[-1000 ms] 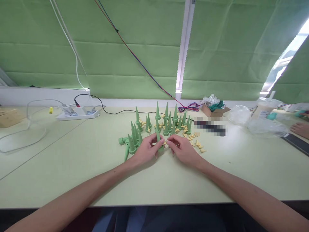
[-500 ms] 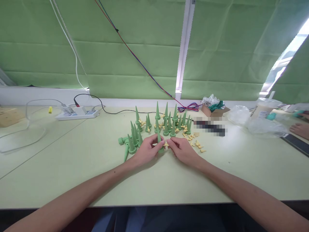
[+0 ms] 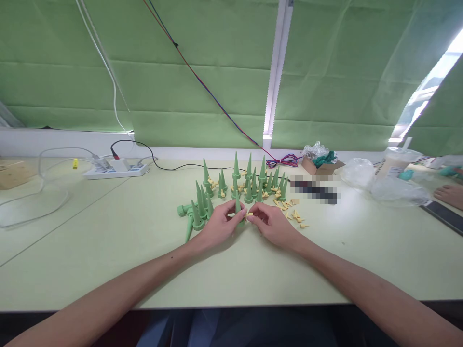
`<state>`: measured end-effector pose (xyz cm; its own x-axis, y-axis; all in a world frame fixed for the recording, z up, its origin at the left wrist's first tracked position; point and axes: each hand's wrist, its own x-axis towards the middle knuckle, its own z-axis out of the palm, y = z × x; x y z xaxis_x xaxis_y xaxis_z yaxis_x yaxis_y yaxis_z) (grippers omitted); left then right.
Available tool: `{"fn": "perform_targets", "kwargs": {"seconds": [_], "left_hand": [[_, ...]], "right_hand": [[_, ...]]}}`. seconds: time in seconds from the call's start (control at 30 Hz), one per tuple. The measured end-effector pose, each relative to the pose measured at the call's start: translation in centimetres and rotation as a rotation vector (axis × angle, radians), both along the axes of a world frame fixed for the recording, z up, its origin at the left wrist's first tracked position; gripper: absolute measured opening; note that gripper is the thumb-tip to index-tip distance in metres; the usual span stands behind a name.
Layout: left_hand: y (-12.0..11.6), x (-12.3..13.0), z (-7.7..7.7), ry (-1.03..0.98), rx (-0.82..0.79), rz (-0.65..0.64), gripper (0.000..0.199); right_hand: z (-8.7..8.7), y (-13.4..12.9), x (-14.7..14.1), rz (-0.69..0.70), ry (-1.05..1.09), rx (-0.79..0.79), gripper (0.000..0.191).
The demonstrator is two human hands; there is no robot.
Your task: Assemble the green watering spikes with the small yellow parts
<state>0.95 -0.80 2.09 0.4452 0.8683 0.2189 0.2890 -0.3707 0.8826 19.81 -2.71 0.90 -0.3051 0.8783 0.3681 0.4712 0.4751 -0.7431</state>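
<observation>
My left hand [image 3: 221, 221] is closed around a green cone [image 3: 238, 205] that stands upright near the middle of the table. Between the thumb and fingers of my right hand [image 3: 271, 222] is a small yellow piece [image 3: 249, 215], which reaches the lower right side of that cone. Several more green cones [image 3: 249, 193] stand just behind my hands, some with yellow pieces at their bases. One green cone [image 3: 189, 227] lies on its side to the left. Loose yellow pieces [image 3: 297, 216] are scattered to the right of my right hand.
A white power strip [image 3: 116, 172] with cables is at the back left. At the back right are a cardboard box [image 3: 323, 167], plastic bags [image 3: 358, 172], a drink cup [image 3: 394, 164] and a dark phone [image 3: 444, 216]. Another person's hand [image 3: 450, 195] shows at the right edge.
The fingers of my right hand have shifted slightly on the yellow piece beside the cone. My left hand keeps its hold, almost unmoved.
</observation>
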Motion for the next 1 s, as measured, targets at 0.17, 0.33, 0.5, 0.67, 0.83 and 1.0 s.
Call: {"fn": "perform_targets", "kwargs": {"seconds": [0.17, 0.33, 0.5, 0.67, 0.83, 1.0], "left_hand": [[-0.03, -0.06, -0.08, 0.015, 0.006, -0.005, 0.03], [-0.03, -0.04, -0.04, 0.033, 0.006, 0.002, 0.034], [-0.16, 0.03, 0.19, 0.027, 0.013, 0.022, 0.034], [-0.05, 0.06, 0.3, 0.019, 0.032, 0.077, 0.034], [-0.06, 0.05, 0.36, 0.019, 0.034, 0.066, 0.033], [-0.11, 0.08, 0.28, 0.029, 0.026, 0.053, 0.033]], "right_hand": [[0.03, 0.05, 0.03, 0.0, -0.061, 0.02, 0.029], [-0.43, 0.16, 0.07, 0.027, -0.086, 0.02, 0.041], [-0.45, 0.17, -0.03, 0.014, -0.085, -0.016, 0.042], [-0.14, 0.03, -0.11, -0.022, -0.054, -0.02, 0.021], [-0.32, 0.09, -0.05, 0.018, -0.063, 0.008, 0.012], [-0.49, 0.21, 0.02, 0.037, -0.092, 0.037, 0.02]]}}
